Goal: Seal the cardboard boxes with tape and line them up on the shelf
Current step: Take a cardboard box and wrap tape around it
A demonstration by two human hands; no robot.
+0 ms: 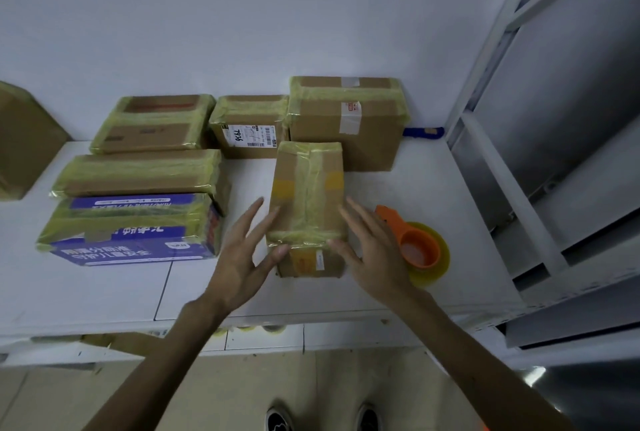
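Dim, flat light with a cool blue-grey cast; no lamp shows, and the wall (242, 14) is evenly lit. Shadows are soft: a faint dark band lies under the boxes (346, 125) on the shelf (433, 188). The yellow tape (308, 188) has a dull sheen, no hard glare; one bright glint sits on the metal panel (536, 372) at lower right. Everything is soft, and the label (249, 136) print is hardly readable. The left hand (242, 257) and right hand (375, 250) look slightly smeared. Wide-angle bending tilts the rack posts (485, 84) and stretches the forearms (145, 378) at the bottom edge.
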